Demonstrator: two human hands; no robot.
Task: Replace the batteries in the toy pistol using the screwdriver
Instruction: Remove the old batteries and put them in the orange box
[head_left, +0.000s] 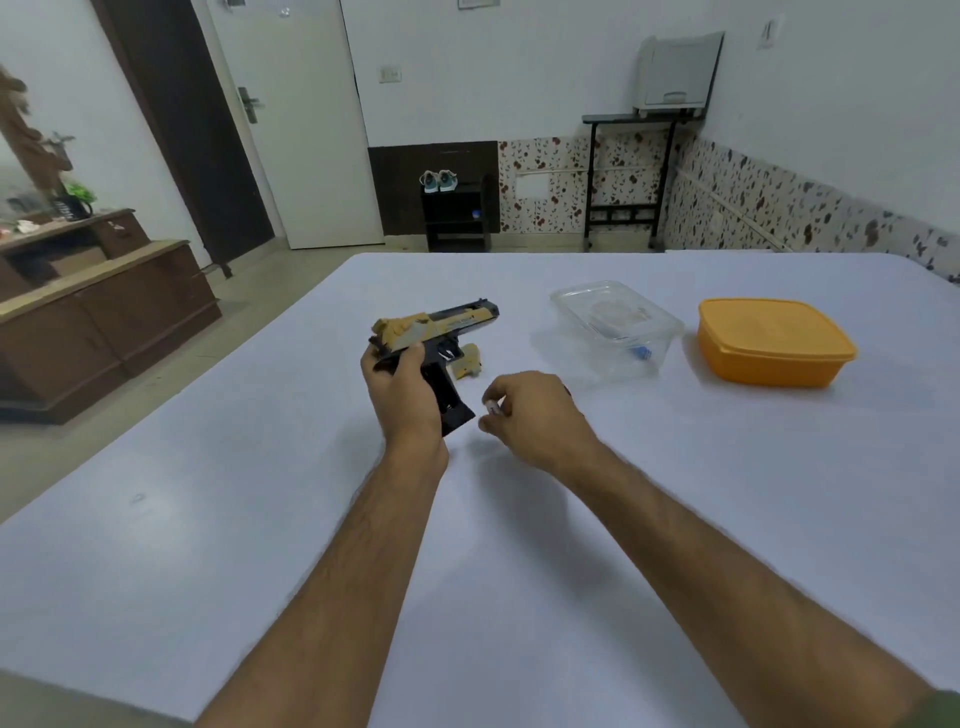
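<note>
The toy pistol (441, 325), black with a tan slide, is held above the white table (208, 519) by my left hand (402, 395), which grips it at the rear of the frame; its black grip points down toward me. A tan cover piece (467, 366) lies on the table just behind the grip. My right hand (535, 415) is to the right of the grip, fingers pinched on a small pale battery (492, 408). No screwdriver is visible.
A clear plastic box (613, 322) with a small blue item inside stands at the right, its lid beneath it. An orange lidded container (774, 343) sits further right. A wooden cabinet (104, 312) stands left of the table.
</note>
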